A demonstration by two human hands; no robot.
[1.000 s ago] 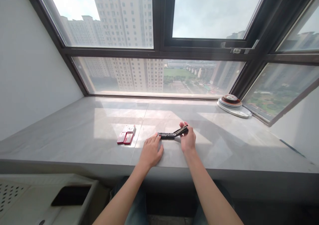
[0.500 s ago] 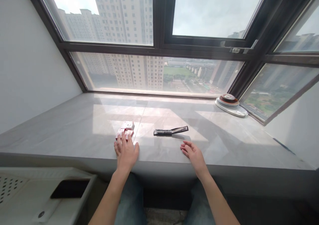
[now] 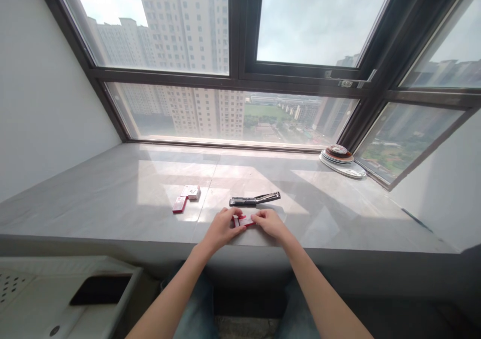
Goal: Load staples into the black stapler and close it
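Flanking the red box [image 3: 244,222], left hand [image 3: 221,230] and right hand [image 3: 269,223] fingers seemingly grip it.

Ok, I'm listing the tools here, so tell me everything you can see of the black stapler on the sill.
The stapler is black, long and slim, with a pale glint along its top that looks like metal. It lies on the grey sill, its length running left to right, and it is open: the upper arm tilts up toward the right end. Nothing touches it. The left hand and right hand are just in front of it, pinching a small red and white box.
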